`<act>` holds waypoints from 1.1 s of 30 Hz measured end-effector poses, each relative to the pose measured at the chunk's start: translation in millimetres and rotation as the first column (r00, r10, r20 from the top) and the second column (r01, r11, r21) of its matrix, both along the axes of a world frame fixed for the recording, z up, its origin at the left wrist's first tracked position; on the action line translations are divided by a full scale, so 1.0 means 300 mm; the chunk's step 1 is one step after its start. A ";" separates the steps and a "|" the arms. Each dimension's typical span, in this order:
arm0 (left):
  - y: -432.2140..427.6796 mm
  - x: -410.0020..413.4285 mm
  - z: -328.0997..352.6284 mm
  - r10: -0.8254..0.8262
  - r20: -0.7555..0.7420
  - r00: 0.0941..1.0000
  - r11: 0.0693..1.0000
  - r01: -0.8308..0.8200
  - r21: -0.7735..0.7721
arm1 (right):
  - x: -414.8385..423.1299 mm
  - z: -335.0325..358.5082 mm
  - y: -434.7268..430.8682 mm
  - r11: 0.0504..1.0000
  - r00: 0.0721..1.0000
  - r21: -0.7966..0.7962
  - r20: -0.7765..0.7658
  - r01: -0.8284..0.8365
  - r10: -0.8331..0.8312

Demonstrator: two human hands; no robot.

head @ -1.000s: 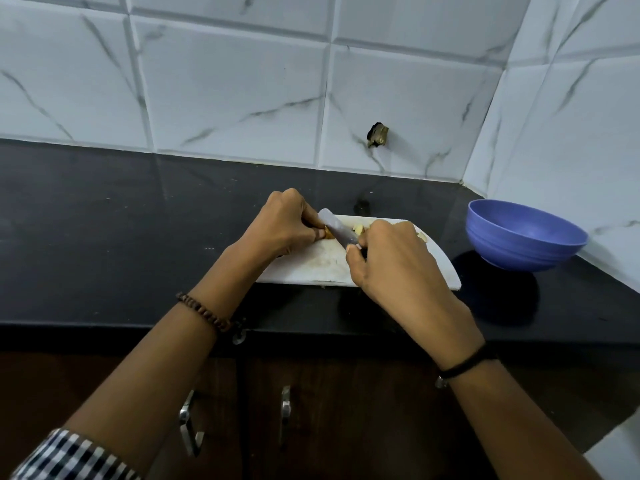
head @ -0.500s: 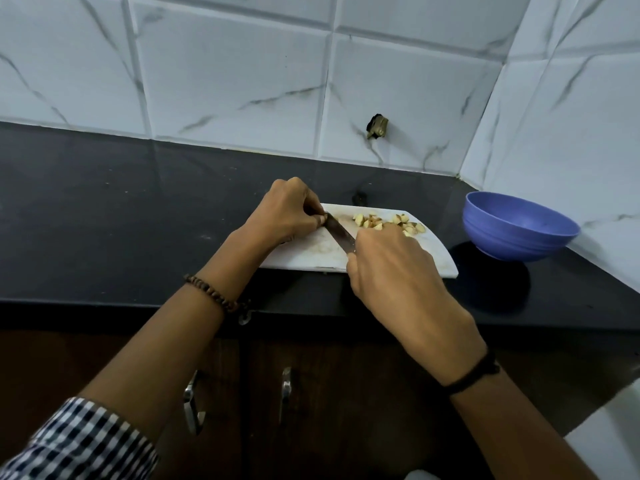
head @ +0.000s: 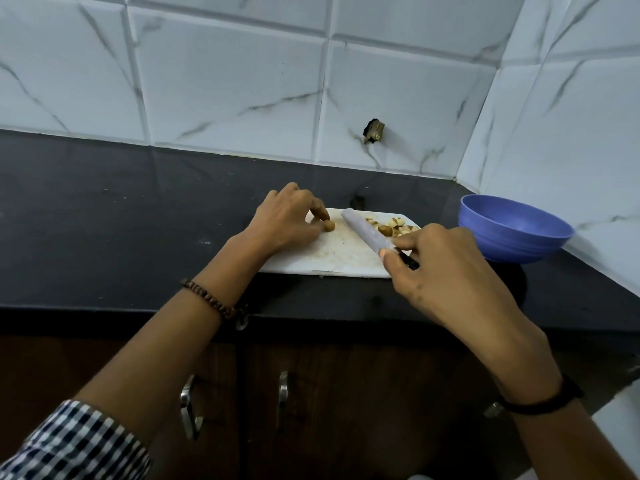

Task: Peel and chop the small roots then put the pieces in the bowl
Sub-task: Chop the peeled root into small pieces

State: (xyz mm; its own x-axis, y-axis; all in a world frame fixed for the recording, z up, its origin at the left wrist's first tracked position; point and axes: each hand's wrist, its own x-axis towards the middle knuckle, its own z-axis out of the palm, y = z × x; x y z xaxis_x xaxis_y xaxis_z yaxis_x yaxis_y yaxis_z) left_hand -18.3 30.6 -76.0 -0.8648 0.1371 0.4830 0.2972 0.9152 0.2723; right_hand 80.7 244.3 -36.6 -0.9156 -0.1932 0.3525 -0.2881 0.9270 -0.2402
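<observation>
Nearest me, the right hand [head: 446, 271] is clenched round the dark handle of a kitchen knife [head: 367, 230], w/ a fingertip up at the base of the blade. The blade slants away to the left over the white chopping board [head: 332, 258]. Whether its edge rests on the board or hangs just above it, I can't tell from here.

Left of the blade, the left hand [head: 284, 220] pinches a small root stub [head: 329, 226] between thumb and fingertips and holds it down on the board. That stub looks firm, light and roundish, so it'll prob. roll or skid under the edge. Best held by its far end, fingertips tucked back, flat cut face down if it has one. It's too short to leave much room for fingers.

Just beyond the blade, a pile of chopped pieces [head: 391, 226] sits at the board's far right corner. They look pale inside and dry enough to scrape off w/ the knife.

Further right on the black table [head: 104, 220], apart from the board, stands the blue bowl [head: 509, 244]. No pieces show in it from this angle.
</observation>
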 end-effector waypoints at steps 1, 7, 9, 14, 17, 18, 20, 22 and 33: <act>0.000 0.000 0.000 0.013 -0.009 1.000 1.000 -0.013 -0.027 | -0.004 -0.002 0.005 1.000 1.000 -0.014 -0.008 0.005 -0.005; 0.000 -0.002 0.003 0.051 -0.021 0.998 0.998 -0.052 -0.034 | -0.026 -0.013 0.017 0.999 1.000 -0.039 -0.016 -0.009 0.008; 0.000 -0.004 0.000 0.045 -0.028 0.999 0.998 -0.046 -0.035 | -0.034 -0.015 0.010 0.999 1.000 -0.038 -0.020 -0.019 0.019; 0.007 -0.004 -0.008 0.029 -0.060 0.998 0.999 -0.027 0.040 | -0.051 -0.026 -0.012 0.999 0.998 -0.024 -0.066 -0.026 0.024; 0.014 -0.001 -0.006 0.034 -0.069 0.997 0.997 -0.029 0.075 | -0.064 -0.036 -0.036 1.000 0.998 -0.018 -0.066 -0.017 0.016; 0.015 -0.001 -0.006 0.038 -0.070 0.997 0.996 -0.032 0.078 | -0.069 -0.039 -0.044 1.000 0.998 -0.016 -0.059 -0.016 0.015; 0.014 -0.005 -0.006 0.047 -0.071 0.996 0.996 -0.042 0.077 | -0.078 -0.044 -0.062 1.000 0.999 -0.005 -0.043 -0.014 0.014; 0.013 -0.008 -0.006 0.050 -0.066 0.997 0.996 -0.045 0.083 | -0.083 -0.042 -0.080 1.000 1.000 0.012 -0.021 -0.008 0.008; 0.013 -0.009 -0.010 0.052 -0.056 0.997 0.993 -0.046 0.106 | -0.062 -0.004 -0.146 0.989 1.000 0.148 0.004 -0.005 0.004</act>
State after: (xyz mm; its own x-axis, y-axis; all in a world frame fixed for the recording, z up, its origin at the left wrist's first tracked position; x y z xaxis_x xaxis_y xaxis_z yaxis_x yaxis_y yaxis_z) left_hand -20.9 34.5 -79.0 -0.8389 0.0418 0.5427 0.2713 0.8965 0.3504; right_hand 62.0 200.6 -37.9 -0.9160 -0.2470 0.3163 -0.2915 0.9512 -0.1014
